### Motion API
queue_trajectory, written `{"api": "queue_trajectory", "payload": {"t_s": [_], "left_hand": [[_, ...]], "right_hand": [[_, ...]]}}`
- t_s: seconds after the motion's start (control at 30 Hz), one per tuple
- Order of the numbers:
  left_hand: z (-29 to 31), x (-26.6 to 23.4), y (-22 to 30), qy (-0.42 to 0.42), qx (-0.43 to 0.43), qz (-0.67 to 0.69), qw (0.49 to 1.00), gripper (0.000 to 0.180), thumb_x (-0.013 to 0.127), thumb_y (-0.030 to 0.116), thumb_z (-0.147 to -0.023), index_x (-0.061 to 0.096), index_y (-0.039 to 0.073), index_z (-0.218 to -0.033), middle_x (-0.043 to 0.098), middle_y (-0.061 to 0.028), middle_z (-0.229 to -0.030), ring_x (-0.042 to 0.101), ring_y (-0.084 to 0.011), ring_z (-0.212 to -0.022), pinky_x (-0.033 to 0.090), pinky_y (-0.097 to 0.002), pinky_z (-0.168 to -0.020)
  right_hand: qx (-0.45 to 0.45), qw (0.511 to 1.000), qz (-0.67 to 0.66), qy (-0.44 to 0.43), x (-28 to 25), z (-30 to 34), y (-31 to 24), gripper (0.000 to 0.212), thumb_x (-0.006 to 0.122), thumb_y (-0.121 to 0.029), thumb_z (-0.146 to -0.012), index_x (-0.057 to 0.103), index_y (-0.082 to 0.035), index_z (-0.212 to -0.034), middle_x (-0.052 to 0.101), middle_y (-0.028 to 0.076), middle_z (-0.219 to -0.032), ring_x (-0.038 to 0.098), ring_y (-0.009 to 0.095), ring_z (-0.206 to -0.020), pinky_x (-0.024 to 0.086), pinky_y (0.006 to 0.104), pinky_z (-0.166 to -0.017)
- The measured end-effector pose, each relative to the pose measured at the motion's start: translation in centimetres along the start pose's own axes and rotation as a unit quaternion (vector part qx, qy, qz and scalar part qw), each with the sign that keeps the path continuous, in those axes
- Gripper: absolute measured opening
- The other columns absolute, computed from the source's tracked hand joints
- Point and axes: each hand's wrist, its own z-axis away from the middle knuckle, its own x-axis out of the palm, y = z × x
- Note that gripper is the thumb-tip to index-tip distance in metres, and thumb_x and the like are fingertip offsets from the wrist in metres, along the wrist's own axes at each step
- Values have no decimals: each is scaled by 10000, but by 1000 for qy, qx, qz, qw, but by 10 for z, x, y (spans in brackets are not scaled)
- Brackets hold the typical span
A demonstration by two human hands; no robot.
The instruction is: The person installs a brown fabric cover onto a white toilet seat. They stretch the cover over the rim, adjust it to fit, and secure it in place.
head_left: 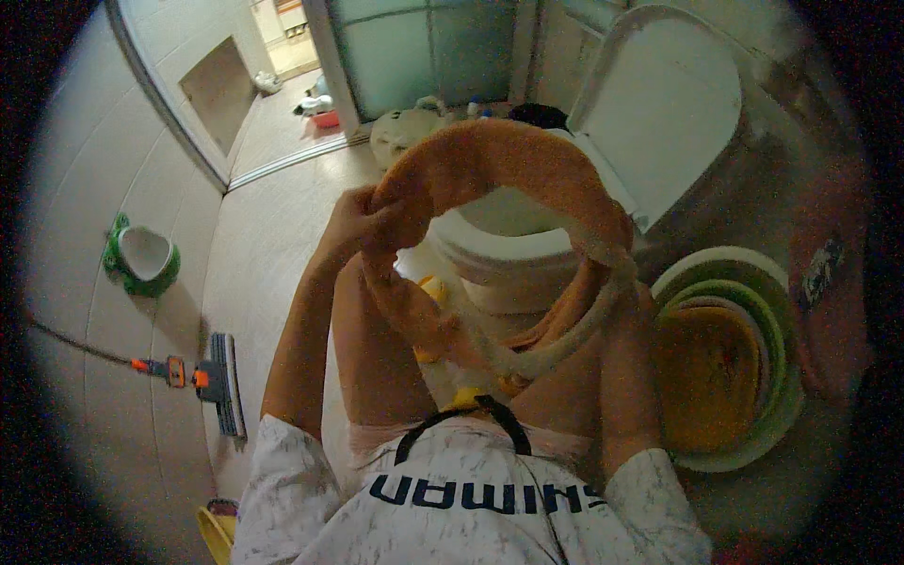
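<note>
A fuzzy orange toilet seat cover (499, 155), with a pale elastic-looking rim, is held up in front of me as a ring. My left hand (363, 224) grips its left side, the fingers closed on the cloth. On the opposite side my right hand (614, 256) is closed around the cover's edge, its fingers partly hidden by the fabric and shadow. The lower part of the ring hangs above my bare knees. Behind it stands a white toilet (504, 254) with the bowl showing through the ring and its lid (659, 104) raised.
Nested round basins (730, 461) in white, green and orange stand to the right. A green frog-shaped urinal (141, 259) hangs on the left wall, with a flat mop (224, 386) below it. A pale bag (400, 132) lies near the frosted door (428, 61); a doorway opens far left.
</note>
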Motion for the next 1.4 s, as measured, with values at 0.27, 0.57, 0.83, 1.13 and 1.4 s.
{"api": "queue_trajectory", "payload": {"t_s": [0.27, 0.57, 0.83, 1.13, 1.4], "left_hand": [[-36, 22, -61, -66, -242, 362, 898, 315, 589, 175, -779, 530, -39, -1001, 580, -123, -954, 579, -182, -805, 490, -290, -692], [-95, 22, -128, -158, -115, 228, 954, 308, 635, 72, -662, 551, 6, -950, 549, -51, -853, 524, -119, -728, 460, -230, -584], [-145, 55, -123, -89, -155, 67, 982, 519, 501, 496, -814, 590, -9, -892, 603, -62, -767, 552, -129, -614, 455, -260, -531], [-197, 45, -181, 17, -73, -68, 995, 543, 532, 474, -802, 619, -58, -736, 595, -103, -672, 536, -163, -612, 438, -335, -549], [-214, 36, -254, -18, -95, -211, 973, 229, 608, 202, -739, 622, -13, -816, 619, -68, -700, 554, -124, -675, 453, -301, -627]], "right_hand": [[16, 993, 118, -8, -7, -57, -15, 288, 477, -201, -852, 534, -8, -1059, 583, 65, -989, 550, 179, -886, 449, 293, -776], [39, 977, 183, -100, 20, -150, -24, 288, 493, -208, -844, 562, 0, -1032, 597, 60, -964, 555, 173, -865, 447, 283, -765], [21, 967, 248, -45, 48, -174, -29, 325, 606, -264, -801, 584, 16, -964, 602, 59, -901, 558, 128, -807, 450, 265, -714], [-85, 909, 408, -8, 24, -236, 9, 325, 602, -298, -802, 600, 17, -881, 597, 28, -809, 548, 97, -728, 451, 230, -643], [-102, 906, 410, -20, 51, -238, 25, 345, 617, -310, -785, 613, 29, -847, 605, 36, -780, 540, 92, -682, 441, 235, -613]]}}
